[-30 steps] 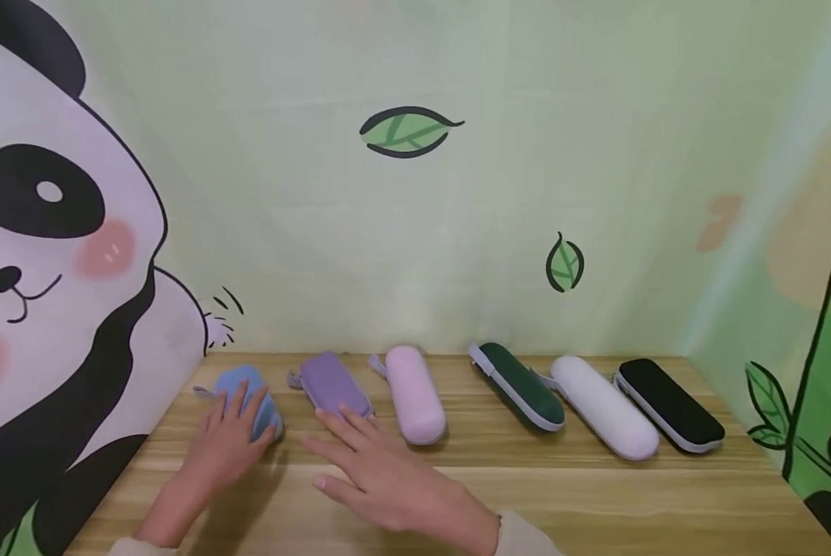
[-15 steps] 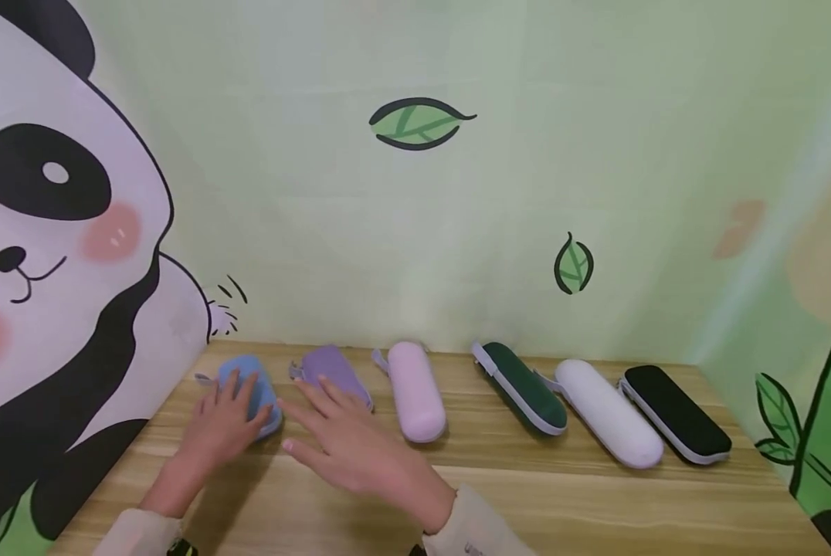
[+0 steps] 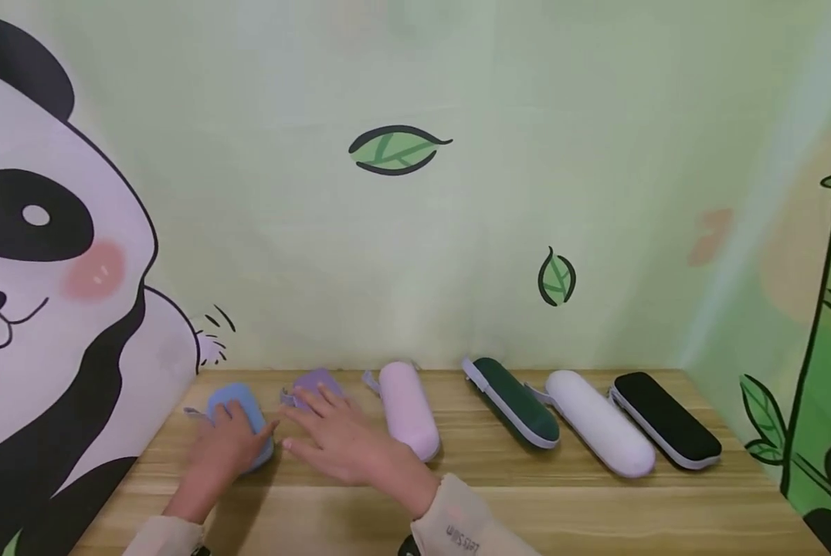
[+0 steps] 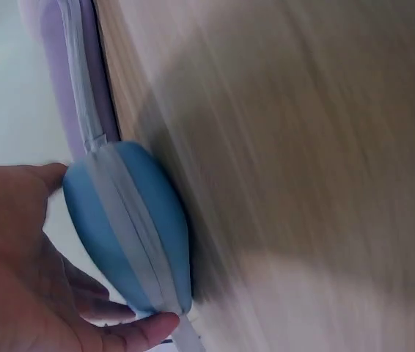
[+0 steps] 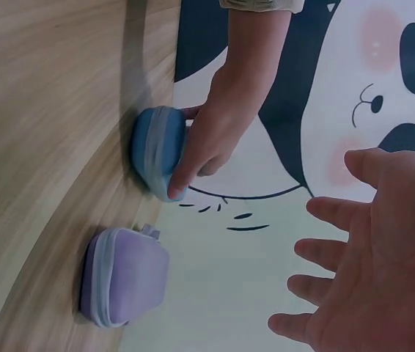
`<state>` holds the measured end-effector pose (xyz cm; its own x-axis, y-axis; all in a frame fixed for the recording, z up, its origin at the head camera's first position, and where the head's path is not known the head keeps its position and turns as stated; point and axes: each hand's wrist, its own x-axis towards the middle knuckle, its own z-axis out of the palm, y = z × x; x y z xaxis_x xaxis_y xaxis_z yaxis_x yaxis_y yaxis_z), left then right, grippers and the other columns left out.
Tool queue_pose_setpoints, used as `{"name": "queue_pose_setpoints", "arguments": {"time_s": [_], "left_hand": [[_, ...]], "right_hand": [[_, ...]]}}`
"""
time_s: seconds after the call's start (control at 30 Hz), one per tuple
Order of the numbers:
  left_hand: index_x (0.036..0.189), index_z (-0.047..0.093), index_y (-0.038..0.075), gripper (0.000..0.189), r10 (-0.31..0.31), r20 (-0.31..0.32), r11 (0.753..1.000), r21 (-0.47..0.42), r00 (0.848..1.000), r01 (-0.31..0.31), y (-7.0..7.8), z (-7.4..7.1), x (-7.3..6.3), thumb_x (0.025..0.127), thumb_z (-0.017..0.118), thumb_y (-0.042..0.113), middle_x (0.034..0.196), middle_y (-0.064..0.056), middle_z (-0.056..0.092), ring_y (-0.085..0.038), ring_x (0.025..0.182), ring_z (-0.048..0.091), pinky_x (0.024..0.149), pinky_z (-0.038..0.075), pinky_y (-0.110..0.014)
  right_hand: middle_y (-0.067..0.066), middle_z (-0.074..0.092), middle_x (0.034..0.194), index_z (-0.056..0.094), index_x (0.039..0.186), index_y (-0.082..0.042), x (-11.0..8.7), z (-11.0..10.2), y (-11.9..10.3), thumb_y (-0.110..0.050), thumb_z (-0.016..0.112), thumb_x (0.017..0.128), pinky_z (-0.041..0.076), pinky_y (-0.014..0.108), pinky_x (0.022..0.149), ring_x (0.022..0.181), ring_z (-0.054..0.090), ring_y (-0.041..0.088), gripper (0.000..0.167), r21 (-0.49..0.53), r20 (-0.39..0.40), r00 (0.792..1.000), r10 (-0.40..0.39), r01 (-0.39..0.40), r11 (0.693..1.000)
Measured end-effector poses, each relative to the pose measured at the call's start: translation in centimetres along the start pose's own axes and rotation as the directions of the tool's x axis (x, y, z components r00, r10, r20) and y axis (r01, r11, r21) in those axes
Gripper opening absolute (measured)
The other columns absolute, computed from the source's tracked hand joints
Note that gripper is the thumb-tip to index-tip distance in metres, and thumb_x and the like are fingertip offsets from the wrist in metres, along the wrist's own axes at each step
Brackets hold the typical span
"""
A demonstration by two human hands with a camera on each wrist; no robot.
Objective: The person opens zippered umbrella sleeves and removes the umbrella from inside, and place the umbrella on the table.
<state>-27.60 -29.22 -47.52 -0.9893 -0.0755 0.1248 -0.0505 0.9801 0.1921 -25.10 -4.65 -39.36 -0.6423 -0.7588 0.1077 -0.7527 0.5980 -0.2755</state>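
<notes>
At the left end of a row, a blue zippered glasses case (image 3: 236, 401) lies on the table. My left hand (image 3: 222, 448) comes down over it, thumb on one side and fingers on the other, as the left wrist view shows its grey zip band between them. My right hand (image 3: 349, 442) hovers, fingers spread and holding nothing, in front of the purple glasses case (image 3: 316, 381) and partly hides it. In the right wrist view that purple case (image 5: 130, 275) stands apart from my right palm (image 5: 398, 249). A pink glasses case (image 3: 408, 409) lies just right of my right hand.
Further right lie a dark green case (image 3: 516, 405), a white case (image 3: 599, 425) and a black case (image 3: 666, 421), slanting the same way. A backdrop (image 3: 457, 216) with a panda and leaves rises behind the wooden table (image 3: 596, 517).
My left hand's fingers have drawn in around the blue case. My right hand has shifted left, over the purple case. The head view has tilted slightly; the other cases lie as before.
</notes>
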Motion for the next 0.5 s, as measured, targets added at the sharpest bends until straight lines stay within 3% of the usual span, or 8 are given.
{"name": "queue_pose_setpoints", "arguments": {"time_s": [0.1,0.2,0.3,0.37,0.5], "left_hand": [[0.138,0.018,-0.033,0.086,-0.067,0.073,0.996,-0.058,0.995,0.071,0.1,0.5,-0.5,0.101,0.055,0.035,0.139,-0.055,0.021,-0.077,0.118,0.032,0.092,0.038,-0.078],[0.138,0.021,-0.031,0.083,-0.042,0.102,0.997,-0.055,0.994,0.047,-0.5,0.8,-0.8,0.095,0.062,0.026,0.141,-0.052,0.019,-0.076,0.117,0.031,0.094,0.035,-0.078],[0.138,0.028,-0.025,0.080,0.037,0.115,0.999,-0.030,0.993,-0.034,-1.9,1.3,-1.5,0.088,0.070,0.022,0.145,-0.046,0.023,-0.071,0.119,0.034,0.096,0.033,-0.078],[0.138,0.034,-0.019,0.078,0.124,0.077,0.992,-0.011,0.989,-0.123,-2.9,1.5,-1.7,0.084,0.073,0.022,0.148,-0.040,0.028,-0.066,0.122,0.038,0.095,0.036,-0.076],[0.141,0.040,-0.012,0.077,0.300,-0.033,0.954,0.040,0.954,-0.298,-4.2,1.9,-1.8,0.087,0.076,0.028,0.152,-0.031,0.035,-0.055,0.127,0.043,0.097,0.041,-0.069]], "right_hand": [[0.003,0.018,0.169,0.031,0.161,-0.026,0.1,1.0,0.2,-0.051,0.030,0.110,0.020,0.050,0.122,0.156,0.010,0.027,0.057,0.012,0.012,1.000,0.009,-0.009,1.000],[0.003,0.018,0.169,0.032,0.161,-0.026,0.3,1.5,0.5,-0.050,0.031,0.109,0.022,0.053,0.121,0.156,0.011,0.029,0.057,0.037,0.019,1.000,0.004,-0.004,0.999],[0.006,0.019,0.169,0.033,0.161,-0.023,0.1,2.1,0.9,-0.050,0.030,0.110,0.023,0.056,0.120,0.155,0.013,0.032,0.058,0.076,0.034,0.999,0.002,-0.005,0.997],[0.009,0.019,0.169,0.034,0.160,-0.020,-0.1,2.2,1.2,-0.048,0.030,0.110,0.025,0.057,0.119,0.155,0.014,0.034,0.058,0.093,0.035,0.999,0.011,-0.015,0.996],[0.010,0.022,0.168,0.036,0.160,-0.019,0.0,2.1,2.1,-0.046,0.034,0.110,0.027,0.059,0.117,0.154,0.017,0.035,0.057,0.083,0.018,0.999,0.034,-0.035,0.996]]}}
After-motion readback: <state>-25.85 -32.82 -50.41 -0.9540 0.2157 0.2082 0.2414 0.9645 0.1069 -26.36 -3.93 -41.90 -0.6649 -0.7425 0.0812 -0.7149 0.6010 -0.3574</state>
